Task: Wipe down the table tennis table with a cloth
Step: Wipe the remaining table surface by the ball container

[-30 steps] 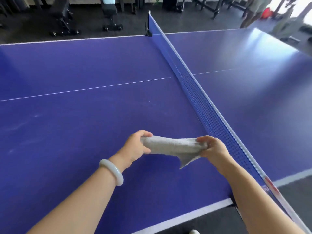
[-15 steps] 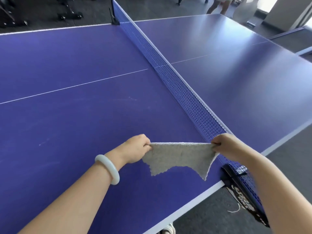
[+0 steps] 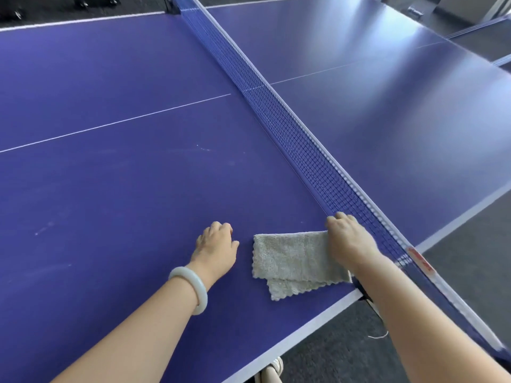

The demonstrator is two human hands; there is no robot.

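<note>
Cloth flat on the bench.
Right hand covers its edge, grip unclear; left hand loosely curled beside.

The right hand covered the right edge of the cloth; whether it pinched the cloth or only pressed it could not be told. The left hand had its fingertips tucked out of sight behind the knuckles. Both forearms ran off the bottom edge. The table was cut off at the left, top and right. The near end of the net was blurred, its red label unreadable, and its clamp mostly hidden behind the right forearm. A shoe showed only partly below the table. Dark gear at the top was cropped.
</note>
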